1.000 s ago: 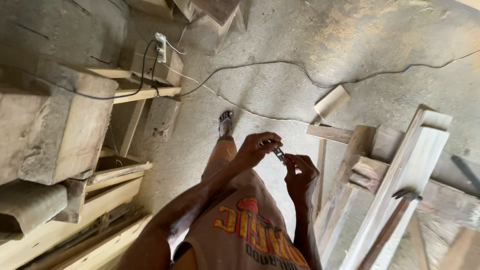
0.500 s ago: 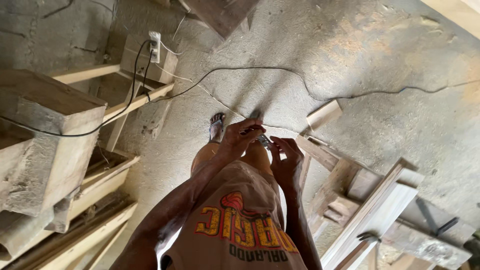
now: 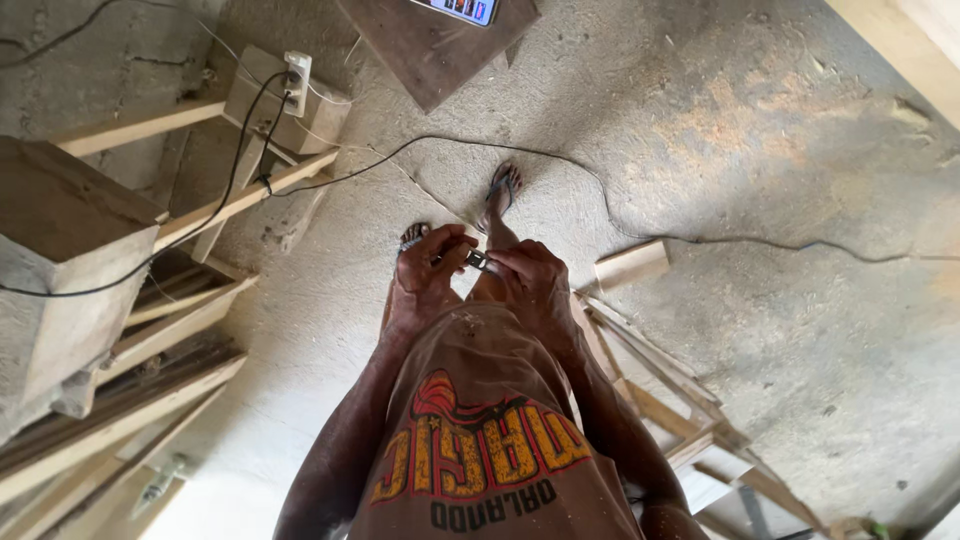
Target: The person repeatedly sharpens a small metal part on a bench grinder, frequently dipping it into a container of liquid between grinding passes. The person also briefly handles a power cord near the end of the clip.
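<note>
The floor [image 3: 760, 150] is grey, dusty concrete with sawdust on it. A thin black cord [image 3: 640, 235] runs across it. A white plug [image 3: 296, 68] sits on a wood block at the top left, with wires going to it. Wood planks [image 3: 110, 400] lie at the left, and more wood strips [image 3: 670, 390] lie at the right. A small wood block [image 3: 630, 265] rests on the floor just beside those strips.

A person stands here in a brown shirt [image 3: 480, 440], with both arms stretched down in front of the body. Two feet in sandals [image 3: 505, 185] show below the hands.

The left hand [image 3: 428, 275] is curled, and its fingers pinch one end of a small metal piece [image 3: 476, 260]. The right hand [image 3: 535, 280] is curled too, with its fingertips on the other end. The two hands are close together, almost touching. The small metal piece sits between them, above the feet. It is too small to tell what it is.
</note>
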### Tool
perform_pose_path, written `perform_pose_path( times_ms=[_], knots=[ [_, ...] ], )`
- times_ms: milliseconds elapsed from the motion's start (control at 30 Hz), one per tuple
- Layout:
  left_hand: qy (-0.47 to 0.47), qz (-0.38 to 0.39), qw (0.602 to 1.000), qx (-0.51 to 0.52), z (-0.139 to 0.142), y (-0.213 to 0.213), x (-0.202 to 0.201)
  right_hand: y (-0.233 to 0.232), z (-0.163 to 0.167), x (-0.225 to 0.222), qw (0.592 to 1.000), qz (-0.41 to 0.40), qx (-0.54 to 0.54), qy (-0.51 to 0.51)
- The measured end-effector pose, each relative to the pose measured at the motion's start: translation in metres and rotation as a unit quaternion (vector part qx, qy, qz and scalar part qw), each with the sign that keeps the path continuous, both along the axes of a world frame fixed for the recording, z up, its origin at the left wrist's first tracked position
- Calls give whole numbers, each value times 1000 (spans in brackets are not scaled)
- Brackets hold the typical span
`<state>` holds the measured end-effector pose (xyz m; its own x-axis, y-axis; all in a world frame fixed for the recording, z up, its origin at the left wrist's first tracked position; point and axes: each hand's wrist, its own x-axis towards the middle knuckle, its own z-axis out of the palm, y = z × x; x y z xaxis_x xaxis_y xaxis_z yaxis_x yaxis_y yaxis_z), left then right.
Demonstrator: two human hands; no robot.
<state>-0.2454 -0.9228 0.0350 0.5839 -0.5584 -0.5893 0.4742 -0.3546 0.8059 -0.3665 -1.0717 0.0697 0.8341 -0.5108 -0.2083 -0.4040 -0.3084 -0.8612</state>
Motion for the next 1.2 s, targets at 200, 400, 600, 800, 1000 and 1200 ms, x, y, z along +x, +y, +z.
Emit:
perform_pose_path(
  times_ms=[200,400,600,800,1000,1200],
  knots=[
    [-7,80,995,58,-6,-41,-8,-60,-10,8,999,51,-7,-7],
    [16,129,991,19,-4,-62,-7,-80,2,19,995,65,-47,-65],
    [45,109,993,-17,1,-67,-1,-76,20,12,994,64,-82,-42],
    [53,33,998,-19,8,-60,-10,-45,32,-9,993,-35,-82,-73],
    [51,-95,994,-35,17,-14,-16,32,26,-55,969,-170,-146,-106],
    [-84,-281,953,-78,26,52,-36,154,12,-103,924,-275,-247,-94]
  ],
)
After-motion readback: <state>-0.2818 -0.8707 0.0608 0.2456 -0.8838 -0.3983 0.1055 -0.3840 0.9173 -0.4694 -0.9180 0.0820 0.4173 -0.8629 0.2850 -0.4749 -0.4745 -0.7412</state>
